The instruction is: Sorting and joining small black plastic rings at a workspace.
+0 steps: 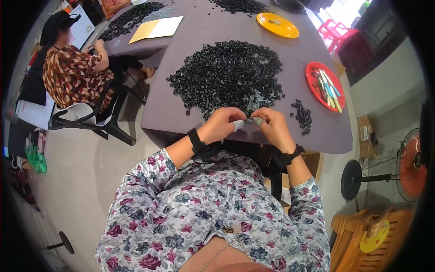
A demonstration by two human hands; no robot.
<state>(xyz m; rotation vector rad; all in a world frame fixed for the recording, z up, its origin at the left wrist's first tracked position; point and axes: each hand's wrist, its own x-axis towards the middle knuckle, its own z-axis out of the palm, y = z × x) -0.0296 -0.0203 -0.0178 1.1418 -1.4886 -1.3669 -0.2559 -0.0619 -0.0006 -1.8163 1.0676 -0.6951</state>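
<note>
My left hand (223, 123) and my right hand (274, 128) meet at the table's near edge, fingertips almost touching. Both are closed in a pinch, with pale wraps around the thumbs. Something small and dark seems to sit between the fingertips, but it is too small to make out. Right beyond them spreads a large pile of small black plastic pieces (226, 75). Thin greyish scraps (260, 100) lie on the pile's near side, close to my fingers. A smaller group of black pieces (302, 118) rests to the right of my right hand.
A red plate (309, 77) with several knife-like handled tools stands at the right edge of the grey-covered table (167, 99). Farther back is a yellow plate (276, 31). On the left, a person (77, 68) sits at another table with black pieces. A fan (410, 163) stands right.
</note>
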